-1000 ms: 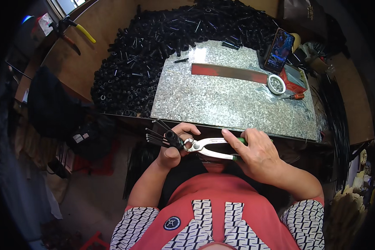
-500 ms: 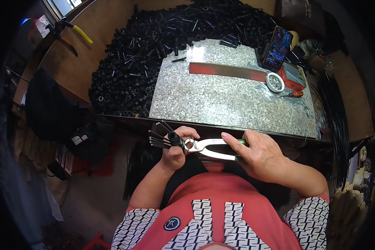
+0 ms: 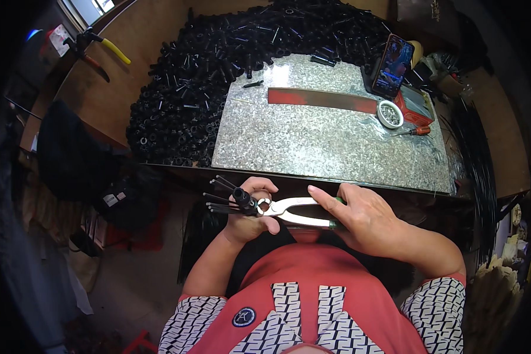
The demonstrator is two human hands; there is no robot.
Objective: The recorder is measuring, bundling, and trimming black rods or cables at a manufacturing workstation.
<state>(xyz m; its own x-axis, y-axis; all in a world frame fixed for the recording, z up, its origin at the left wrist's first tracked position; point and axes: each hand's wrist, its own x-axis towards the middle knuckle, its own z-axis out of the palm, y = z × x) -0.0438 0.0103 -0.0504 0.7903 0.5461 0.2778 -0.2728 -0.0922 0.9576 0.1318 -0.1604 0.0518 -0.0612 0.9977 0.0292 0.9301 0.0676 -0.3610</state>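
My left hand (image 3: 249,221) is closed around a black tubular part (image 3: 242,197), its thumb stretched out toward the pincers. Several thin dark rods with pale rounded ends (image 3: 218,207) stick out to the left from the same hand. Green-handled end-cutting pincers (image 3: 298,212) are gripped in my right hand (image 3: 363,215), the index finger lying along the upper handle. The rounded jaws of the pincers meet the right side of the black part; whether they bite on it is too small to tell. Both hands are in front of the table's near edge, above my lap.
A heap of black tubular parts (image 3: 177,112) covers the table's left and back. On the granite slab (image 3: 312,147) lie a red-brown strip (image 3: 318,99), a white bowl of small metal bits (image 3: 389,114), and a screwdriver (image 3: 416,131). A phone (image 3: 392,65) stands behind. Long black strands (image 3: 481,177) hang at right.
My left hand has shifted slightly left with the black part and rods, and its thumb has straightened toward the pincers. The pincers moved slightly left too, their handles still spread.
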